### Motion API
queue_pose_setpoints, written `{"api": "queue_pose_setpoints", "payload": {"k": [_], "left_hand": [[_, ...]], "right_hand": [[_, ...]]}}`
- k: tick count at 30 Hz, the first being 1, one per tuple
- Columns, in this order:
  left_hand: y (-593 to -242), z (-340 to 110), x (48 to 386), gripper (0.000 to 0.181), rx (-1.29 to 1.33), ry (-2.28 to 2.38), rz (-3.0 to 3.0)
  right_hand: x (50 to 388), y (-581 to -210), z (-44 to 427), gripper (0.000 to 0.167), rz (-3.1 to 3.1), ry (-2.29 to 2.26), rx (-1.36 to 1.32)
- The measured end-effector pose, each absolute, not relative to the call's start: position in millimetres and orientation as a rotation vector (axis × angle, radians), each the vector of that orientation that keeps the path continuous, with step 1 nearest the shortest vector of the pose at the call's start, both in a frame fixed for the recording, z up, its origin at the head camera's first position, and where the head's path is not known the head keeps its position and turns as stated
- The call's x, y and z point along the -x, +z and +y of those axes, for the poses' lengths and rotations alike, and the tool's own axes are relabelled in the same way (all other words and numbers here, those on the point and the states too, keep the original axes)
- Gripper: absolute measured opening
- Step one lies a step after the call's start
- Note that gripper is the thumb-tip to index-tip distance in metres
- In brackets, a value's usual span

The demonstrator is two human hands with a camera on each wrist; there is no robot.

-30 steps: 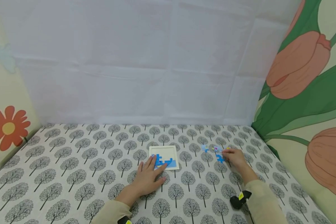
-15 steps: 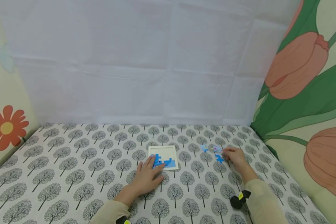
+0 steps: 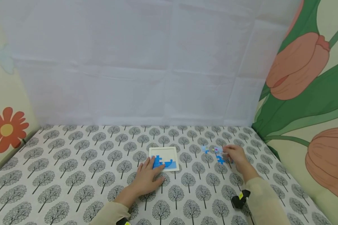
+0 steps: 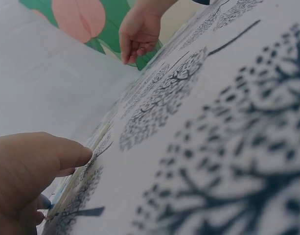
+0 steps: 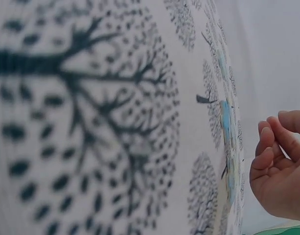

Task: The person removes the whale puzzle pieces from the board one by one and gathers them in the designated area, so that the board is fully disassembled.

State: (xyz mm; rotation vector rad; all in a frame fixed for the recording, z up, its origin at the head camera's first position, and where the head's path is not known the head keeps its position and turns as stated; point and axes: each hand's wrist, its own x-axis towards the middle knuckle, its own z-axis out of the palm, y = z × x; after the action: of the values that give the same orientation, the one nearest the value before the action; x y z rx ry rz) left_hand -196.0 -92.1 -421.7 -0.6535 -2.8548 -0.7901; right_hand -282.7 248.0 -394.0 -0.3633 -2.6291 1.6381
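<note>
1. On the left, your left hand [image 3: 146, 179] lies palm down with fingers loosely spread, their tips on the near left part of a square, white-rimmed puzzle tray [image 3: 177, 159]. It has barely shifted over the last second.
2. Inside the tray, flat blue jigsaw pieces [image 3: 170, 165] fill the near part; the far part shows its pale base. Nothing has been added there, so the puzzle looks about as unfinished as a second ago.
3. Right of the tray, well apart from it, lie a small pale-blue jigsaw piece [image 3: 204, 149], a pale-blue jigsaw piece with pink and yellow markings [image 3: 216, 150] and, nearer you, a solid blue jigsaw piece [image 3: 220, 160].
4. Just right of these is your right hand [image 3: 236, 154], lifted slightly, fingers curled and thumb close to forefinger. You cannot tell whether a piece is between them.
5. For room, white cloth printed with black trees [image 3: 73, 159] spreads widely left of the tray and runs on between tray and loose pieces. The far edge meets a hanging white sheet [image 3: 129, 78], beyond both hands. On the right, the table's edge slants along a tulip-painted wall [image 3: 293, 65], apart from your right hand.
</note>
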Motion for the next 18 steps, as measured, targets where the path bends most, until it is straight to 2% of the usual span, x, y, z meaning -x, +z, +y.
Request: {"api": "queue_pose_setpoints", "payload": {"k": [7, 18], "left_hand": [[-419, -95, 198, 0.043, 0.63, -0.721, -2.873], [-405, -87, 191, 0.051, 0.793, -0.615, -2.956]], "right_hand": [[289, -387, 229, 0.026, -2.647, 1.61, 0.363], [292, -391, 183, 0.022, -2.673, 1.672, 0.106]]}}
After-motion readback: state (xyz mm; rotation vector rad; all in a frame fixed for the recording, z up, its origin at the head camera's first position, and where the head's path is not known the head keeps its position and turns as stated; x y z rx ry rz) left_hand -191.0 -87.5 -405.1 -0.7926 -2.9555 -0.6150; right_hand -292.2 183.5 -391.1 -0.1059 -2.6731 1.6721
